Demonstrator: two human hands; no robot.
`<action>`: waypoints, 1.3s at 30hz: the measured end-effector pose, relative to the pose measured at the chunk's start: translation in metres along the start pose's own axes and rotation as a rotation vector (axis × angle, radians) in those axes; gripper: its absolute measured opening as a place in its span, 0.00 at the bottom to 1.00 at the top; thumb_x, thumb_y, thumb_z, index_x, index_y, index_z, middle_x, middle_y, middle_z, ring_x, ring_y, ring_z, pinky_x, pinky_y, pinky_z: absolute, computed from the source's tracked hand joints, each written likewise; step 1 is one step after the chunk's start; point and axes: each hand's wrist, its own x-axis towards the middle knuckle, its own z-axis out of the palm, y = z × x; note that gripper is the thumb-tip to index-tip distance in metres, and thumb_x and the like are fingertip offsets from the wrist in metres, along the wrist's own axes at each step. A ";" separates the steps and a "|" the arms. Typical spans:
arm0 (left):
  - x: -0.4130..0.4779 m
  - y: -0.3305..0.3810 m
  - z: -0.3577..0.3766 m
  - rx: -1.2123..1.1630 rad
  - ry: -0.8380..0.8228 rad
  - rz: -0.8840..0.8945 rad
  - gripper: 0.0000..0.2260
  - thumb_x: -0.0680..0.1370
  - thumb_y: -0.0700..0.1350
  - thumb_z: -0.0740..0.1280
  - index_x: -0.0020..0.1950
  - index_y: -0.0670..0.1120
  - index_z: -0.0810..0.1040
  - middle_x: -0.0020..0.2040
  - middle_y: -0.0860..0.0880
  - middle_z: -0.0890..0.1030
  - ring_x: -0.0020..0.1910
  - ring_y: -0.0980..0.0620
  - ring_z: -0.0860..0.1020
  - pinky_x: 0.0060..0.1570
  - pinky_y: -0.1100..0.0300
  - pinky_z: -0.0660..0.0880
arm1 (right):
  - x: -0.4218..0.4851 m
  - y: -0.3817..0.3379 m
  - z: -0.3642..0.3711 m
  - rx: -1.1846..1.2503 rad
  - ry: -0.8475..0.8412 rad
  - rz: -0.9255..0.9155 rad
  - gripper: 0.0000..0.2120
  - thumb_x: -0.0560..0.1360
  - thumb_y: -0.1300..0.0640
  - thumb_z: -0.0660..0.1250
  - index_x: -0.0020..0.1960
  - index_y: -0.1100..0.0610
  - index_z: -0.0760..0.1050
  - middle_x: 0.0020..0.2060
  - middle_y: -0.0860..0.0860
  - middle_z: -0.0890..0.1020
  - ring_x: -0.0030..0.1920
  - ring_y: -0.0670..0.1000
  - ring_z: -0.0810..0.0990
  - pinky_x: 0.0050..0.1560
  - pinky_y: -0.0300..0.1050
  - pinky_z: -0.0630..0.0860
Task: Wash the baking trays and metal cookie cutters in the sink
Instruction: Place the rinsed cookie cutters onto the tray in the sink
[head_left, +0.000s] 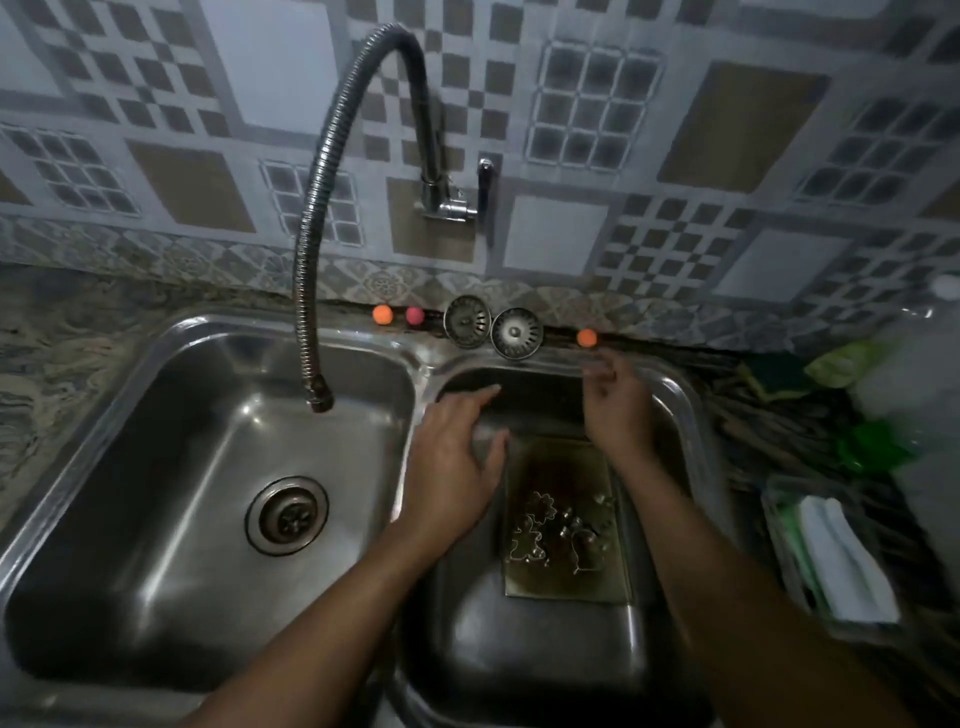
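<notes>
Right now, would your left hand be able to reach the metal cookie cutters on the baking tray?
Probably yes. The left hand hovers open beside the baking tray in the right basin, and the cookie cutters lie uncovered on it, with nothing in between.

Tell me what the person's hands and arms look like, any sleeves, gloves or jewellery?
The left hand and the right hand are both bare, with no gloves. No sleeve, watch or bracelet shows anywhere from the wrists to the frame's edge. The right hand's fingers are blurred, so a ring there cannot be ruled out.
</notes>
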 end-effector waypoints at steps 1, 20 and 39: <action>-0.007 -0.008 0.022 -0.016 -0.096 -0.071 0.21 0.76 0.47 0.70 0.68 0.49 0.74 0.59 0.48 0.78 0.58 0.49 0.76 0.58 0.50 0.74 | -0.011 0.028 -0.002 -0.018 -0.014 0.069 0.16 0.80 0.59 0.62 0.68 0.56 0.71 0.43 0.44 0.77 0.46 0.47 0.78 0.45 0.35 0.75; -0.062 -0.068 0.161 -0.147 -0.540 -0.746 0.24 0.79 0.40 0.63 0.75 0.51 0.66 0.59 0.46 0.82 0.57 0.45 0.81 0.49 0.64 0.71 | -0.089 0.201 0.017 -0.066 -0.164 0.566 0.21 0.83 0.53 0.55 0.75 0.54 0.64 0.65 0.56 0.76 0.61 0.57 0.77 0.53 0.41 0.68; -0.042 -0.038 0.056 -0.362 -0.295 -0.557 0.33 0.75 0.45 0.73 0.77 0.54 0.64 0.59 0.52 0.82 0.58 0.53 0.81 0.61 0.60 0.74 | -0.118 0.070 -0.007 -0.168 -0.001 0.124 0.26 0.82 0.49 0.56 0.78 0.46 0.54 0.71 0.58 0.69 0.70 0.60 0.67 0.69 0.56 0.64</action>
